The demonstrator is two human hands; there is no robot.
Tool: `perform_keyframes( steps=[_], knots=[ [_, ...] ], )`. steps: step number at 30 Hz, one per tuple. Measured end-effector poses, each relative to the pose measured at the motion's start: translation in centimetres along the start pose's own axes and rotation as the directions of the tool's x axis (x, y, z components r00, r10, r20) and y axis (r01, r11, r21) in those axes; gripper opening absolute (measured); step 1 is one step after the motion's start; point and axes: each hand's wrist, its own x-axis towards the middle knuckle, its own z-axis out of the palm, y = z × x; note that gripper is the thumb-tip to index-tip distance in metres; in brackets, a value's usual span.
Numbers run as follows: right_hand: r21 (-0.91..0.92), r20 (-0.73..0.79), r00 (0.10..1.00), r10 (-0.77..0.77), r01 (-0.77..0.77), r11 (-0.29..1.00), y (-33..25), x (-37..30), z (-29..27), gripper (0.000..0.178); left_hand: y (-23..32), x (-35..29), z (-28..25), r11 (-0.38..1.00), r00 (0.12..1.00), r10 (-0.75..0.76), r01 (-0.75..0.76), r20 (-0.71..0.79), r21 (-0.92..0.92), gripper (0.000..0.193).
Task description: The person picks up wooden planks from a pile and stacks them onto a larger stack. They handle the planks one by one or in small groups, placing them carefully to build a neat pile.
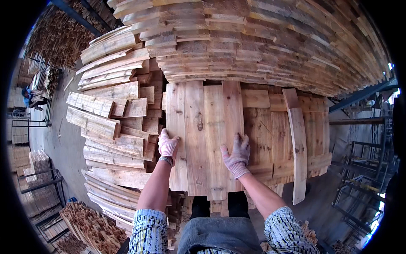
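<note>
Boards (214, 114) are running fore-and-aft between left hand (168, 147) and right hand (237, 156), both equally near, touching opposite outer edges; whether they're clamping, I can't tell!

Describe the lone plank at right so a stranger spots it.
Find the huge board stack across the top. Below it, right of the gloved right hand, lies the plank. Unlike the row of boards by that hand, it lies alone, slightly slanted, its near end jutting out.
</note>
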Motion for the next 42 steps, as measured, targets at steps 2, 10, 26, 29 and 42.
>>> perform_keyframes(
  steps=[2, 10, 26, 29, 42],
  knots=[
    [-0.006, 0.043, 0.999, 0.017, -0.017, 1.0, 0.2, 0.1, -0.8, 0.086, 1.4, 0.0, 0.1, 0.999, 0.998, 0.044, -0.044, 0.033, -0.006, 0.07],
    [-0.082, -0.047, 0.996, 0.07, -0.073, 0.994, 13.8, 2.9, -12.8, 0.097, -2.4, 4.4, 4.0, 0.975, 0.986, 0.033, 0.005, 0.166, -0.22, 0.022],
    [-0.093, -0.205, 0.977, -0.063, 0.045, 0.995, 15.7, 0.6, -17.4, 0.093, 0.6, -4.4, 7.4, 0.734, 0.959, 0.075, -0.238, 0.273, 0.636, 0.133],
    [0.007, -0.04, 0.999, 0.023, -0.023, 1.0, 9.4, 3.2, -13.1, 0.089, 1.6, -4.1, 6.9, 0.709, 0.942, 0.002, -0.238, 0.335, 0.664, 0.13],
    [-0.234, -0.12, 0.966, 0.227, -0.25, 0.94, 21.2, 4.2, -12.3, 0.104, 0.7, -8.6, 5.5, 0.738, 0.95, -0.025, -0.193, 0.312, 0.646, 0.131]
  ],
)
